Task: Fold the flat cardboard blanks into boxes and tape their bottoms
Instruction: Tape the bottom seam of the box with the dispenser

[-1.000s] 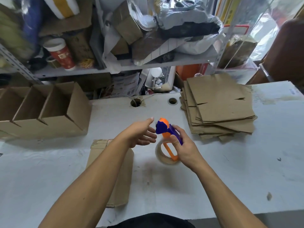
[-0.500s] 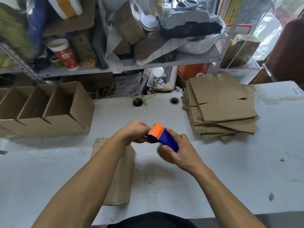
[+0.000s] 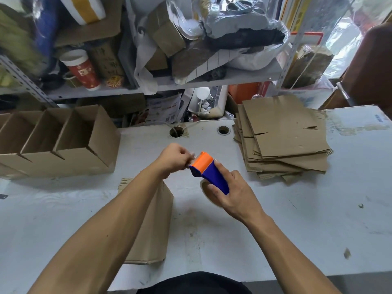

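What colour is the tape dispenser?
The tape dispenser is blue with an orange front, in the head view.

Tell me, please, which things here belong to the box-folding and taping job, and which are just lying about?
Job:
tape dispenser, gripped by the right hand
left hand, pinching at the dispenser's front end
flat blank under the arms
stack of blanks
folded boxes

Lying about:
red cup on the shelf
white plastic bag
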